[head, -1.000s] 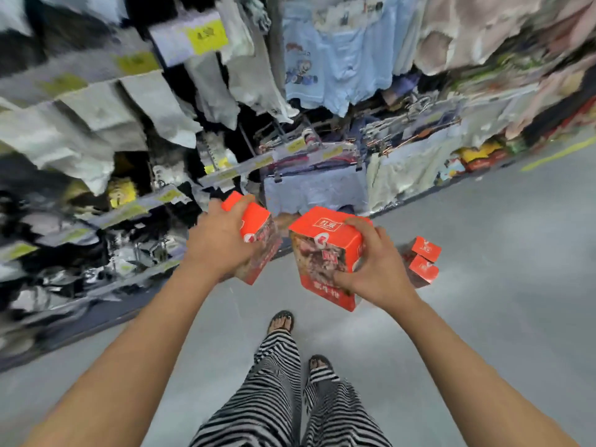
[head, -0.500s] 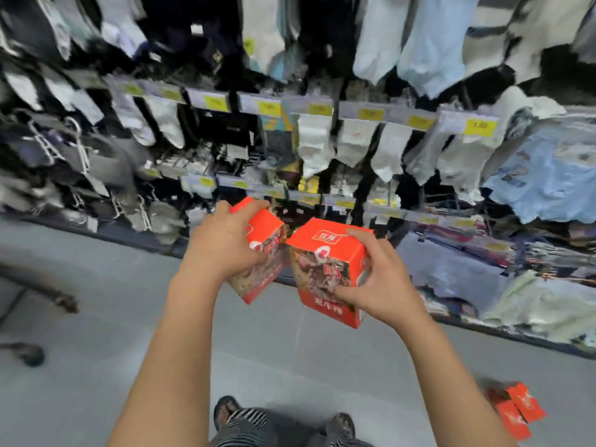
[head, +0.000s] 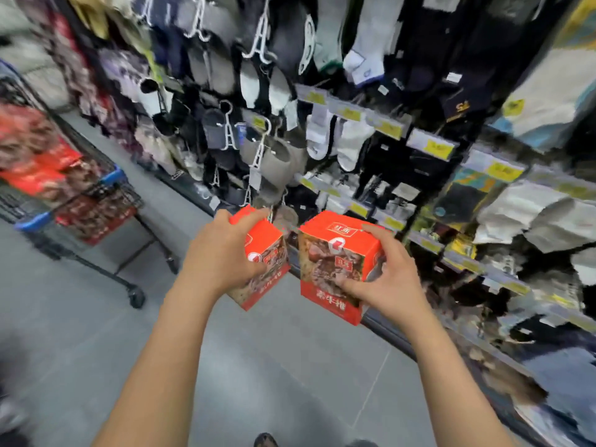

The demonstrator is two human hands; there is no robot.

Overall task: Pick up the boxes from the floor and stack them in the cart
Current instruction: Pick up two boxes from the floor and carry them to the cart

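I hold two red-orange food boxes at chest height, side by side with a small gap between them. My left hand (head: pixel 222 253) grips the left box (head: pixel 266 262) from its top and left side. My right hand (head: pixel 383 279) wraps the right box (head: pixel 332 262) from its right side, thumb on the front face. The shopping cart (head: pixel 113 175), black wire with blue corner guards, stands at the left edge. It holds several stacked red boxes (head: pixel 42 162) of the same kind.
A display wall of socks and slippers on hangers (head: pixel 290 108), with yellow price tags, runs from upper left to lower right, close behind the boxes. Grey floor tiles (head: pixel 80 333) stretch between me and the cart. A sandal toe (head: pixel 265 440) shows at the bottom edge.
My view has swung left: the boxes on the floor have gone out of sight and the loaded cart has come in at the left. Both hands still hold their boxes.
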